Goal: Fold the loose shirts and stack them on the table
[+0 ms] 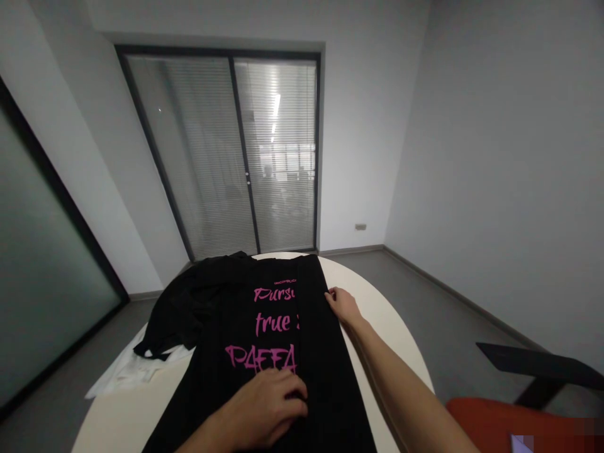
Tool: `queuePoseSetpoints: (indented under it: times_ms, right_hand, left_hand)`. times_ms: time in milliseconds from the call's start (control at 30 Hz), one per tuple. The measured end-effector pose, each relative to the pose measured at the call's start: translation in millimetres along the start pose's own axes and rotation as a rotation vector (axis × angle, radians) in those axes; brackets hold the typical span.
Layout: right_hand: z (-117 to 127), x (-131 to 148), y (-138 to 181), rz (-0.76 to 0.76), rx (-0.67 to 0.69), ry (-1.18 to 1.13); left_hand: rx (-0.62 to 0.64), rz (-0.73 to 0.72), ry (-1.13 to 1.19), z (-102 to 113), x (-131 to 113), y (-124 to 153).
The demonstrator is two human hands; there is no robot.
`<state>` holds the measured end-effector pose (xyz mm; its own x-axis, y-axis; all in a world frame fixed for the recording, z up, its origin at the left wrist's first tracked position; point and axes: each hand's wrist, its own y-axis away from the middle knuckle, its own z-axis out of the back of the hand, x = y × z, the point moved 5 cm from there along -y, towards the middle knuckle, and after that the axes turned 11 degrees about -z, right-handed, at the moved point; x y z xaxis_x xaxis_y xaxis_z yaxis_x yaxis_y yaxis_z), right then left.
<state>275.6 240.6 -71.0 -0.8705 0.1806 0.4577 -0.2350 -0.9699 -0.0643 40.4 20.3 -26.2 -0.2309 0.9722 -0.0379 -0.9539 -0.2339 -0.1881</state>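
A black T-shirt with pink lettering lies on a round cream table. Its right side is folded over in a long strip that covers the ends of the printed words. My left hand rests on the shirt just below the lowest line of print, its fingers loosely bent and apart near the edge of the strip. At the shirt's outer right edge, my right hand has its fingertips closed on the fabric. The sleeve side on the left is bunched up.
White cloth sticks out from under the black fabric and hangs at the table's left edge. To the right stands an orange chair with a black armrest. Behind the table are a glass partition with blinds and a grey wall.
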Motion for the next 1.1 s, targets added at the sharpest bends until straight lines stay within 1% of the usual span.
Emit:
queuePoseSetpoints:
  times_ms: [67,167,300,400,467,533,633,733,967,1033,1100]
  right_hand:
    - [0,-1,5,0.026,-0.022,-0.011]
    - [0,-2,9,0.05,-0.042,-0.015]
    - [-1,-3,8,0.06,-0.063,-0.012]
    - [-1,-3,6,0.056,-0.079,-0.005]
    - [-1,-3,6,0.034,-0.083,0.005]
    - [-1,-2,6,0.024,-0.084,0.012]
    - [0,-1,8,0.03,-0.076,0.006]
    - [0,-2,8,0.028,-0.069,0.0]
    - [-1,-3,7,0.026,-0.074,0.01]
    - [-1,-3,7,0.025,-0.074,0.01]
    - [-2,-3,6,0.024,-0.073,0.01]
  left_hand:
    - [-0.058,-0.004,-0.014,-3,-2,0]
    - [-0.1,-0.012,0.038,-3,-5,0]
    - [-0.101,-0.004,0.118,8,-8,0]
    - [-0.058,-0.031,0.14,9,-13,-2]
    - [-0.056,-0.085,0.121,4,-18,-4]
    - [-0.092,-0.142,0.076,-4,-24,-6]
    - [-0.137,-0.148,0.058,-20,-28,-6]
    - [-0.127,-0.132,0.144,-37,-28,-4]
    - [-0.078,-0.22,0.262,-63,-30,0]
    - [-0.076,-0.27,0.255,-67,-31,-1]
    - [-0.086,-0.305,0.231,-66,-33,-3]
